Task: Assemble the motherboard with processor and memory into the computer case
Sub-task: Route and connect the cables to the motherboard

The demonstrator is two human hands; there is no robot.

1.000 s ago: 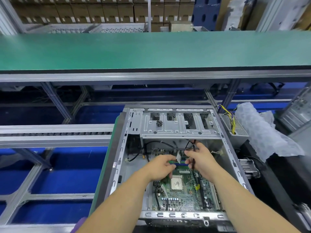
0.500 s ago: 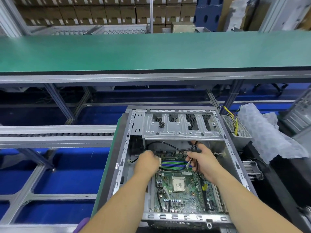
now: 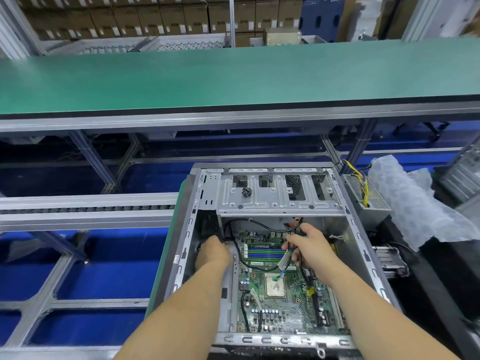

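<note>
The open grey computer case [image 3: 187, 245] lies in front of me with the green motherboard [image 3: 283, 313] inside. The silver processor [image 3: 274, 286] sits at the board's middle, and blue and green memory slots [image 3: 265, 252] run across its far part. My left hand [image 3: 211, 252] reaches into the case's far left corner beside the board, fingers curled downward; what they touch is hidden. My right hand [image 3: 310, 249] holds black cables [image 3: 298, 258] and a flat grey cable [image 3: 285, 259] above the board's right side.
A metal drive cage [image 3: 278, 196] with a black screw cluster spans the case's far end. A power supply [image 3: 366, 193] with yellow wires and crumpled bubble wrap [image 3: 413, 203] lie to the right. A green conveyor belt [image 3: 233, 76] runs behind, roller rails at left.
My left hand moved from the board's centre leftward into the case's far left corner. My right hand stayed over the right side, still gripping the cables. The camera view shifted slightly.
</note>
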